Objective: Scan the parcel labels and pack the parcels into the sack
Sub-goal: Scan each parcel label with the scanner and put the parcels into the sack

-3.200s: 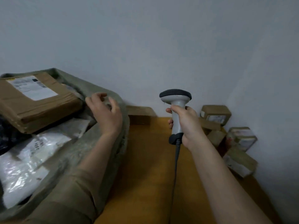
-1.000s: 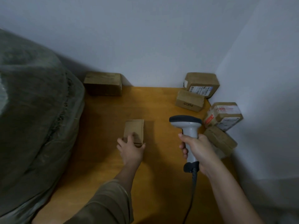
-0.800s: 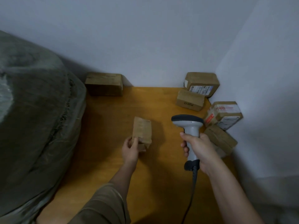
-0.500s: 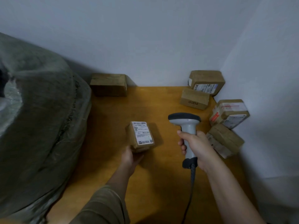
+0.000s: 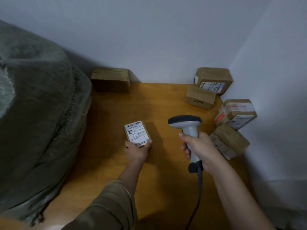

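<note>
My left hand (image 5: 137,151) grips the near end of a small brown parcel (image 5: 137,132), its white barcode label facing up, just above the orange table (image 5: 116,155). To its right, my right hand (image 5: 198,147) grips the handle of a grey barcode scanner (image 5: 186,124); the scanner's dark head sits level with the parcel and a hand's width to its right. The scanner's cable hangs down toward me. The big grey-green sack (image 5: 33,113) bulges along the table's left side; its opening is out of view.
A brown parcel (image 5: 111,81) stands against the back wall beside the sack. Several more parcels sit in the right corner: a labelled box (image 5: 213,80), a "PUCO" box (image 5: 200,97), a taped box (image 5: 235,113) and a lower one (image 5: 228,141). White walls close the back and right.
My left hand picked the small parcel off the table and turned it over so its label faces up. The scanner stayed in my right hand, roughly in place.
</note>
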`<state>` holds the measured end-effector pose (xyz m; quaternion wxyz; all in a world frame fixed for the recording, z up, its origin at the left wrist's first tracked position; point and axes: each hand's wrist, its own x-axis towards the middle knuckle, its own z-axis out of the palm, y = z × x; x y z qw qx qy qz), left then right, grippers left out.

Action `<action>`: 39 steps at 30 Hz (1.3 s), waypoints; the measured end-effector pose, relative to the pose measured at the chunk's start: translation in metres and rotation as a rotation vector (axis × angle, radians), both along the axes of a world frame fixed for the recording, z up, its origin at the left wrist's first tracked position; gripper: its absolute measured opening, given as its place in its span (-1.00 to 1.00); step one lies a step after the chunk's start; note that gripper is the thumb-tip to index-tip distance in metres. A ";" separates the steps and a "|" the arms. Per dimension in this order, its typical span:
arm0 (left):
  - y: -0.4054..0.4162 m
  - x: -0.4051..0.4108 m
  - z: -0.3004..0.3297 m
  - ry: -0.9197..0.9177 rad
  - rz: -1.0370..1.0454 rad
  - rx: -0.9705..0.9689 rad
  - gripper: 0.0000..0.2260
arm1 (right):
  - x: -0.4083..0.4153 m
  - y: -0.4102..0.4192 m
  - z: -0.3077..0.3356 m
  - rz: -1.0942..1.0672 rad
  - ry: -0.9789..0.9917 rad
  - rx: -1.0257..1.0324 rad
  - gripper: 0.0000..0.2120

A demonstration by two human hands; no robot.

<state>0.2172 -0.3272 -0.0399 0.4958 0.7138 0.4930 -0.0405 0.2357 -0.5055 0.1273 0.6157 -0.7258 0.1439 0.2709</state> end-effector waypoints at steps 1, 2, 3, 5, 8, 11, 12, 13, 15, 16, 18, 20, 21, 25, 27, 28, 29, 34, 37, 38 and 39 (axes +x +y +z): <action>0.000 0.000 -0.001 -0.007 0.005 -0.015 -0.12 | 0.000 0.002 0.001 0.025 0.001 -0.009 -0.83; 0.000 0.001 -0.001 -0.021 0.001 -0.025 -0.16 | -0.001 0.004 0.002 0.052 0.000 -0.019 -0.84; 0.000 0.000 -0.001 -0.041 -0.011 -0.025 -0.22 | -0.002 0.007 0.003 0.080 -0.007 -0.028 -0.85; -0.002 -0.002 0.000 -0.075 -0.043 0.001 -0.30 | -0.003 0.013 0.007 0.130 -0.036 -0.045 -0.86; -0.010 -0.008 -0.001 -0.089 -0.054 0.059 -0.26 | -0.007 0.021 0.013 0.182 -0.090 -0.062 -0.87; -0.021 -0.014 0.000 -0.086 -0.059 0.118 -0.23 | -0.009 0.026 0.018 0.205 -0.125 -0.079 -0.88; -0.025 -0.015 0.000 -0.088 -0.058 0.134 -0.22 | -0.010 0.026 0.021 0.206 -0.130 -0.078 -0.88; -0.028 -0.015 0.001 -0.088 -0.054 0.149 -0.21 | -0.010 0.026 0.023 0.203 -0.133 -0.078 -0.87; -0.033 -0.015 0.002 -0.074 -0.051 0.177 -0.17 | -0.012 0.025 0.028 0.192 -0.141 -0.077 -0.85; -0.035 -0.015 0.003 -0.067 -0.051 0.192 -0.15 | -0.013 0.024 0.030 0.187 -0.146 -0.074 -0.84; -0.038 -0.014 0.004 -0.057 -0.052 0.209 -0.12 | -0.015 0.021 0.034 0.177 -0.156 -0.067 -0.84; -0.041 -0.014 0.006 -0.048 -0.043 0.215 -0.08 | -0.017 0.018 0.038 0.175 -0.162 -0.068 -0.84; -0.042 -0.014 0.006 -0.041 -0.037 0.215 -0.07 | -0.017 0.016 0.039 0.173 -0.161 -0.067 -0.85; -0.041 -0.011 0.005 -0.027 -0.030 0.208 -0.10 | -0.018 0.009 0.044 0.170 -0.147 -0.068 -0.83; -0.040 -0.008 0.006 -0.028 -0.014 0.193 -0.13 | -0.018 0.005 0.045 0.178 -0.140 -0.076 -0.82; -0.039 -0.007 0.007 -0.030 -0.011 0.186 -0.14 | -0.019 0.003 0.046 0.181 -0.139 -0.078 -0.82; -0.038 -0.005 0.008 -0.033 -0.010 0.182 -0.15 | -0.019 0.001 0.047 0.180 -0.141 -0.078 -0.82; -0.038 -0.001 0.011 -0.012 -0.004 0.170 -0.14 | -0.019 -0.006 0.052 0.171 -0.166 -0.089 -0.82; -0.039 -0.001 0.011 -0.011 -0.003 0.167 -0.12 | -0.020 -0.011 0.054 0.173 -0.169 -0.098 -0.82; -0.038 -0.001 0.010 -0.017 -0.002 0.161 -0.11 | -0.020 -0.012 0.054 0.173 -0.168 -0.100 -0.82; -0.038 -0.001 0.009 -0.026 0.001 0.154 -0.09 | -0.020 -0.013 0.055 0.173 -0.168 -0.103 -0.82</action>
